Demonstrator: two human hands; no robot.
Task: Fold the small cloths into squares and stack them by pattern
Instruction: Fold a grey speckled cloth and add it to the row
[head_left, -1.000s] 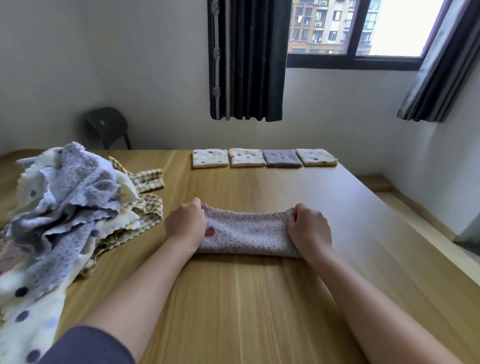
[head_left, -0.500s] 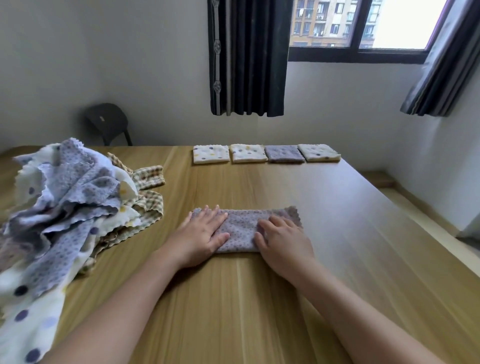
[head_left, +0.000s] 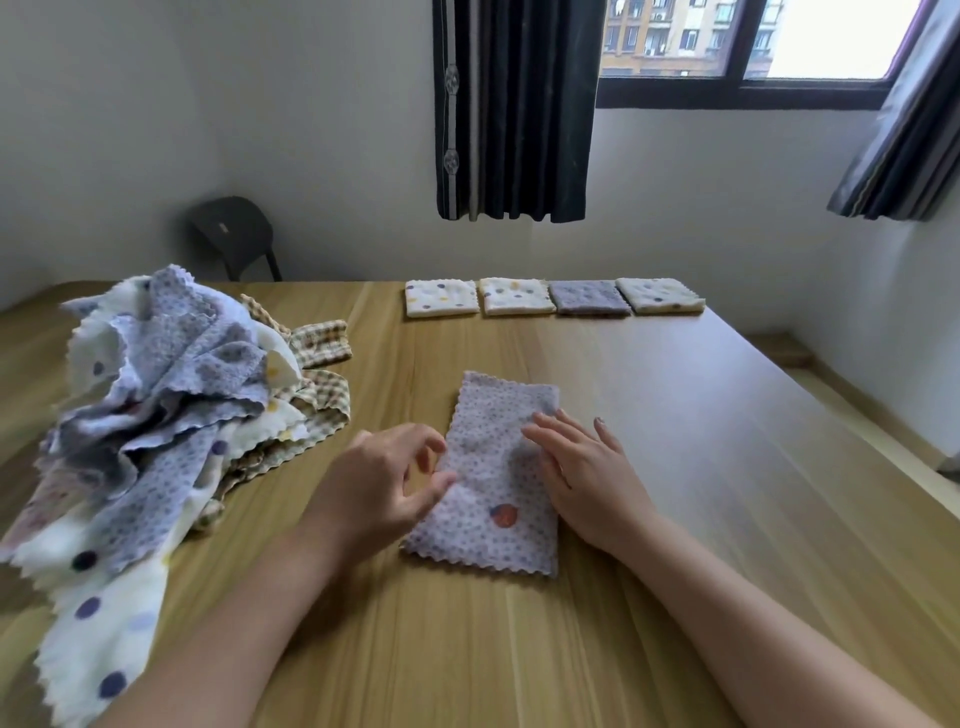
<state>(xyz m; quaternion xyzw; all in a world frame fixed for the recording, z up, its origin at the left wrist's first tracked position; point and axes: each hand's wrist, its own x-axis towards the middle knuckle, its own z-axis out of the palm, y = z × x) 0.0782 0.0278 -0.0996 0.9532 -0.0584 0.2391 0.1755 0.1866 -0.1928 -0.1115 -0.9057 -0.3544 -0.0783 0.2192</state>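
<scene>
Two bare forearms reach in from the near edge over a light wooden tabletop (head_left: 701, 447). The left hand (head_left: 382, 483) hovers at the left edge of a lilac dotted cloth with zigzag-cut edges (head_left: 496, 467). Its fingers are curled, and its thumb tip touches that edge. A gap shows between thumb and forefinger, so I cannot tell whether this grip has hold of the fabric. The right hand (head_left: 587, 470) lies flat on the cloth's right side, fingers straight and spread. Its grip is wide open and pinches nothing.

The lilac cloth is folded into a long strip in the middle of the tabletop, between the two hands. It runs lengthwise away from the person and lies flat on the wood. A red and blue spot sits near its near end.

To the left rests a loose heap of unfolded cloths (head_left: 156, 415) in lilac dots and cream with big dots. Tan checked cloths (head_left: 322, 343) stick out on its far right side.

At the far edge four folded squares lie in a row, nearly touching. From the left they are a cream dotted square (head_left: 441, 298), a second cream square (head_left: 516, 296), a lilac square (head_left: 589, 297) and a third cream square (head_left: 660, 295).

Beyond the tabletop a black stool (head_left: 231, 234) stands by the white wall. A dark curtain (head_left: 514, 109) hangs beside a window (head_left: 743, 47).
</scene>
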